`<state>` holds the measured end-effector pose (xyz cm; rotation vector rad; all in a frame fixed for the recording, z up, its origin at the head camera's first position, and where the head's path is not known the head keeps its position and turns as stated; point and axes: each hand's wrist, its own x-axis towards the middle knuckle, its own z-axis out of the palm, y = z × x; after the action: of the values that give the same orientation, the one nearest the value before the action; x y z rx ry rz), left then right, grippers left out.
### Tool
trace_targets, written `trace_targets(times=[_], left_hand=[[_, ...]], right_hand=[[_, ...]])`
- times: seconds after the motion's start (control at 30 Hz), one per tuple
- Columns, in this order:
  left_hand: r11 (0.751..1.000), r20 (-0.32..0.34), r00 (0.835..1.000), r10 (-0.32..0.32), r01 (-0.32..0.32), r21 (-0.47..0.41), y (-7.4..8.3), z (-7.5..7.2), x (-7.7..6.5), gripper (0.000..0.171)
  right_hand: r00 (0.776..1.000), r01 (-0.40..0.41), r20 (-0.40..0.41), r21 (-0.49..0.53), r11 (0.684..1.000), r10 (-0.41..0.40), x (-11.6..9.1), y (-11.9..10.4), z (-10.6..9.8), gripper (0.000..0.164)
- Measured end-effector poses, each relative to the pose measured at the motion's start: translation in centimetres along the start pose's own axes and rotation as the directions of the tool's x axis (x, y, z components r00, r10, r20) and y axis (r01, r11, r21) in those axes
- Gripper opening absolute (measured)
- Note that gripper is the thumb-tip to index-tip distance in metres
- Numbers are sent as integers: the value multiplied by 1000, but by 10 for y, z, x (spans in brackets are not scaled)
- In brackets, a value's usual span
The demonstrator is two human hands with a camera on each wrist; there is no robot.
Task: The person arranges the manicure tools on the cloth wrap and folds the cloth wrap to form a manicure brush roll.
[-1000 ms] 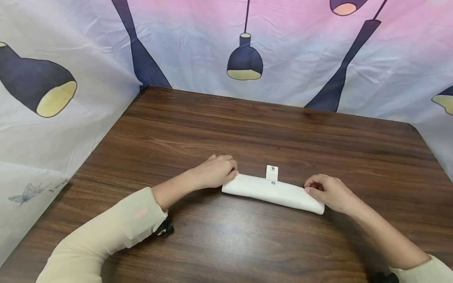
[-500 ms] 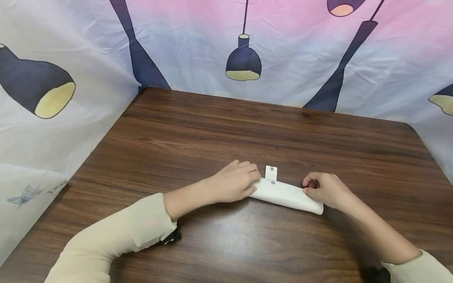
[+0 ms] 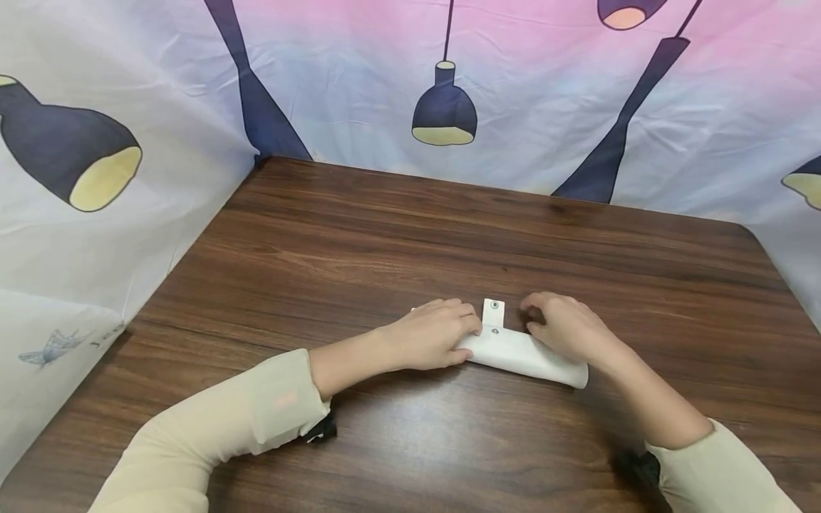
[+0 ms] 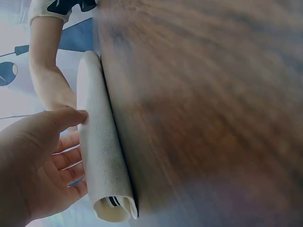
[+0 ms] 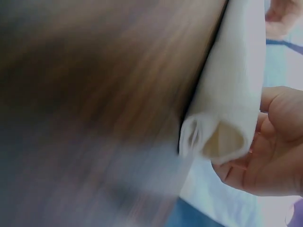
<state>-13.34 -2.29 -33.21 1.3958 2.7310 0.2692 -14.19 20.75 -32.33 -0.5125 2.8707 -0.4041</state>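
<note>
A white rolled-up fabric case lies crosswise on the wooden table. From its far side sticks a short strap bearing a metal snap, and a second snap part sits on the roll beside it. My left hand holds the roll's left half, thumb on the near side and fingers over the far side. My right hand hovers over the right end, its loosely bent fingers free near the strap. In the left wrist view, black stripes show inside the roll's end. The right wrist view shows the layers of the other end.
The dark wood table reaches back to a hanging cloth printed with lamps. More cloth lines the left side. A black wrist strap shows under the left sleeve.
My left hand has slid from the roll's left end toward its middle. My right hand has left the right end and moved inward toward the strap. The roll stays in place.
</note>
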Motion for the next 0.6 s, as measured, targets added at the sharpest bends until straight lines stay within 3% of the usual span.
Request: trace_targets(times=[0.33, 0.6], left_hand=[[999, -5, 1000, 26, -26, 30, -1, 0, 0, 31], [999, 3, 1000, 30, -30, 26, -1, -1, 0, 31]], right_hand=[[999, 49, 7, -66, 997, -49, 23, -25, 8, 35], [979, 138, -160, 54, 989, -128, 24, -24, 8, 15]])
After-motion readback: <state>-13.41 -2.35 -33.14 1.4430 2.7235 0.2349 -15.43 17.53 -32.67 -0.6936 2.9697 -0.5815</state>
